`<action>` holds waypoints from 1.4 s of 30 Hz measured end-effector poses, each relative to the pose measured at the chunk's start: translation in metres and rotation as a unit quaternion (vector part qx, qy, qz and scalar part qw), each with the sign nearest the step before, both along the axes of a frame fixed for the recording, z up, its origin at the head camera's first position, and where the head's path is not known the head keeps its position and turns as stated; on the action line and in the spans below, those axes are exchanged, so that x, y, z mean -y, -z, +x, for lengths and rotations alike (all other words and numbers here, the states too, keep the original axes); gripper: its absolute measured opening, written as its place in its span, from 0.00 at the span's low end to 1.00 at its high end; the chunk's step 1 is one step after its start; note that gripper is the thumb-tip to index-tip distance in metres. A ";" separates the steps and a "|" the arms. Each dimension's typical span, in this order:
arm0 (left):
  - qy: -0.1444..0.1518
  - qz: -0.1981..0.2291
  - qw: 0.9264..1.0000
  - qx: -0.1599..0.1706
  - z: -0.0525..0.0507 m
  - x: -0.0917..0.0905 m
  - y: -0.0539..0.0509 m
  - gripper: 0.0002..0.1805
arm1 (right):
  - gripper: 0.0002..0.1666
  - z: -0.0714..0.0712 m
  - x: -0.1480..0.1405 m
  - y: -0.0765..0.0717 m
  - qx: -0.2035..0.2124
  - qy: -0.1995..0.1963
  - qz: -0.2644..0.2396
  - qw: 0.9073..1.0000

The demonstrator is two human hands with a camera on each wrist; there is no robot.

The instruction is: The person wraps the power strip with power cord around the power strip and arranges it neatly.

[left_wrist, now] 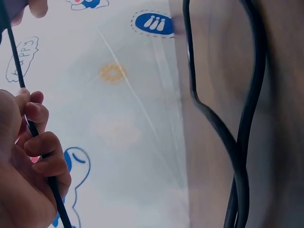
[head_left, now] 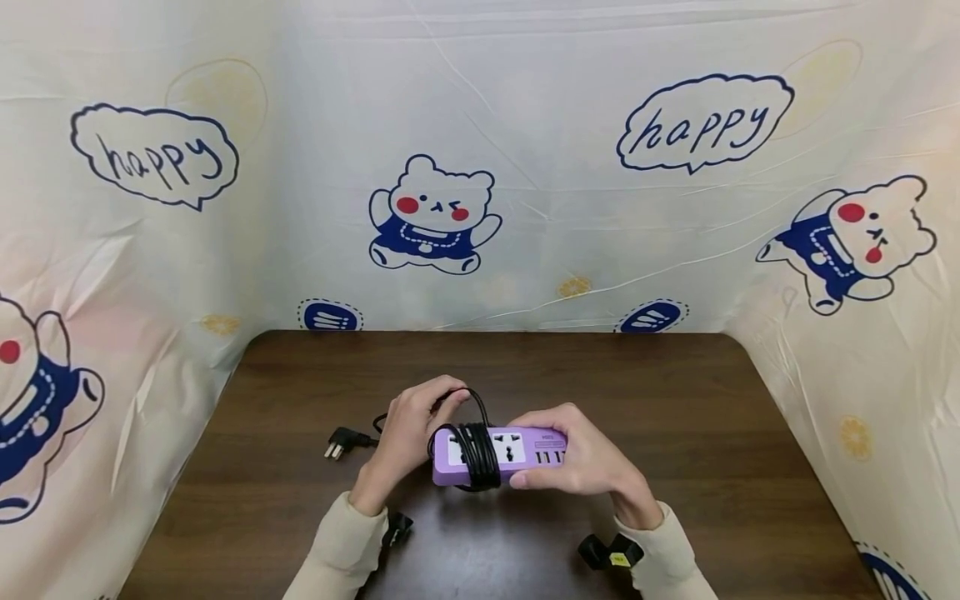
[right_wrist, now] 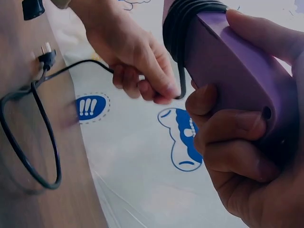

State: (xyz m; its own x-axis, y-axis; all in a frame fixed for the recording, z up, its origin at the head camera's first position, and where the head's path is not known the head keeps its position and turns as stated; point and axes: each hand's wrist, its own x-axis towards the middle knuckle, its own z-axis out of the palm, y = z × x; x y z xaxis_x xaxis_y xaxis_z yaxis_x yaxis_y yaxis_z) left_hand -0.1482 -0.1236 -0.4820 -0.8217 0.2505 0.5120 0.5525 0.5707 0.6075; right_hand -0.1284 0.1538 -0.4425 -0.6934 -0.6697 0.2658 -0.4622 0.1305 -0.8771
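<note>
A purple power strip [head_left: 527, 446] with white socket panels is held up by my right hand [head_left: 592, 454], which grips its right end; the right wrist view shows fingers curled round its underside. Several turns of black cord [head_left: 480, 457] wrap the strip left of its middle. My left hand [head_left: 411, 425] pinches the cord just off the strip's left end, and the left wrist view shows the cord [left_wrist: 32, 127] running through its curled fingers. From that hand the loose cord [right_wrist: 54, 164] loops down to the table. Its black plug [head_left: 345, 442] lies left of the hand, metal prongs outward.
The dark wooden table [head_left: 300, 517] is bordered by a pale curtain [head_left: 555, 108] printed with bears and "happy" bubbles, at the back and both sides. Black wrist devices [head_left: 611, 552] sit at both cream sleeves.
</note>
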 end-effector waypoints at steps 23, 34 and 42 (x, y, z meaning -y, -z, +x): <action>0.003 -0.001 1.000 0.012 0.016 0.008 -0.028 0.04 | 0.24 -0.002 0.001 0.000 -0.012 -0.012 0.064 0.998; -0.013 -0.050 0.998 -0.028 0.025 0.001 -0.038 0.02 | 0.21 0.002 0.009 0.001 -0.031 0.018 0.093 0.995; -0.036 -0.103 0.988 -0.106 0.031 -0.008 -0.039 0.05 | 0.22 0.003 0.013 0.001 -0.071 0.069 0.126 0.987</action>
State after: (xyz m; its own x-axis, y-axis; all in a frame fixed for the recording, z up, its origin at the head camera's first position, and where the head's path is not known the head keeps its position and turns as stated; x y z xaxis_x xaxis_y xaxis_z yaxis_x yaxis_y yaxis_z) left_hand -0.1171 -0.1156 -0.4428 -0.7215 0.3117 0.6183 0.6077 0.7131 0.3495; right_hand -0.1255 0.1405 -0.4431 -0.7498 -0.6293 0.2043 -0.5412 0.4058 -0.7365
